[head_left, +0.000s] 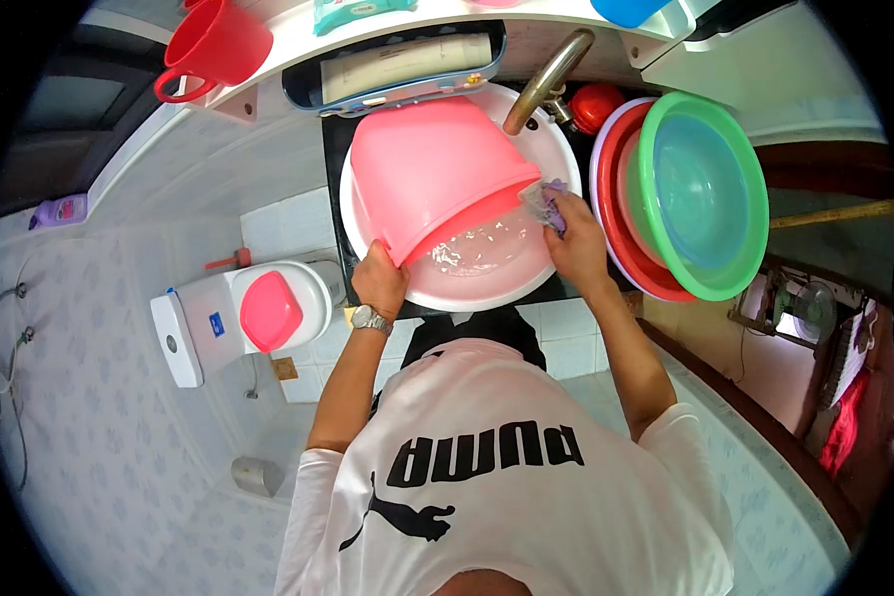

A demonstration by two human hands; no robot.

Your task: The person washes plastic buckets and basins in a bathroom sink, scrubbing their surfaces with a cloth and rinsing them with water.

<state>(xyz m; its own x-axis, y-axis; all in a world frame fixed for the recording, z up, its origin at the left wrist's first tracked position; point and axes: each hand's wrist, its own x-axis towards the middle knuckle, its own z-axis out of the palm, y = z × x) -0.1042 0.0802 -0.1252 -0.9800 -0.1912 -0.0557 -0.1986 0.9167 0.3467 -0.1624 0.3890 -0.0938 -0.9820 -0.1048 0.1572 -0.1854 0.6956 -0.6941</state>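
Observation:
A pink plastic bin [432,164] lies tilted in the round white sink [556,139], its opening facing toward me. My left hand [380,278] is closed on the bin's rim at its lower left corner; a metal watch [371,318] is on that wrist. My right hand [576,243] pinches a crumpled grey and purple cloth [549,207] against or close beside the rim's right corner. Rippling water [477,248] shows in the basin below the opening. Above the bin's right side, the metal faucet [551,79] arches over the sink.
Nested basins, the top one green [755,199], stand right of the sink by a red round object [596,107]. A blue caddy [397,84] and a shelf with a red mug [219,50] are behind. Left is a toilet [313,303] with a pink lid-like piece [270,311].

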